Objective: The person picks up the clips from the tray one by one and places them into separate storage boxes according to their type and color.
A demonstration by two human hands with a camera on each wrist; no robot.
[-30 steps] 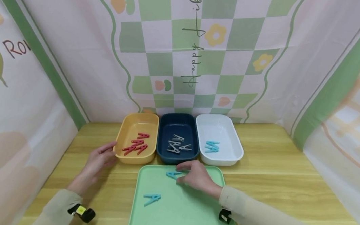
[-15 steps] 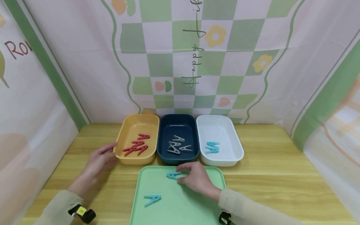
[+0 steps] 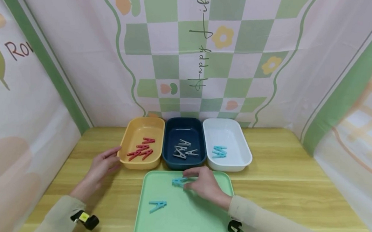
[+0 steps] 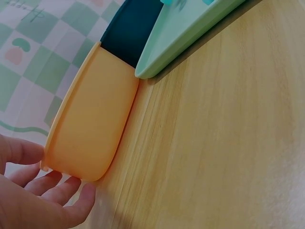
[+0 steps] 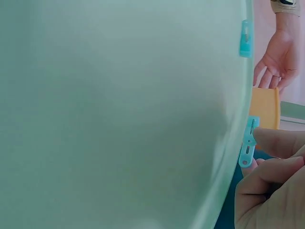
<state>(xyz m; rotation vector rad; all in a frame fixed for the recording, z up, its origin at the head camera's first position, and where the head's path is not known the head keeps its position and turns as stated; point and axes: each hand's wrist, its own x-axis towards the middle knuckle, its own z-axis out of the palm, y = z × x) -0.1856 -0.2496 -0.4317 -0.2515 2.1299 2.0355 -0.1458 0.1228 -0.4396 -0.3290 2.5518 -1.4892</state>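
Observation:
My right hand [image 3: 204,182] is over the far part of the green tray [image 3: 180,228], its thumb and index finger pinching the ends of a light-blue clothespin [image 3: 178,181]. The right wrist view shows this clothespin [image 5: 248,143] side-on against the fingers. Another light-blue clothespin [image 3: 157,206] lies on the tray, nearer the body and to the left. At the left, my left hand [image 3: 102,166] touches the near left side of the yellow box [image 3: 142,165]. In the left wrist view the thumb meets its rim, with loosely bent fingers against the outer wall.
Several red clothespins [image 3: 142,147] lie in the yellow box. The dark blue box [image 3: 183,165] beside it holds several grey clothespins [image 3: 180,152], and the white box [image 3: 229,165] light-blue ones [image 3: 219,152]. A patterned cloth [image 3: 188,67] hangs behind the wooden table [image 3: 280,191].
The right thumb and index finger have closed in on the clothespin, which has turned slightly between them. The left hand keeps its place at the yellow box.

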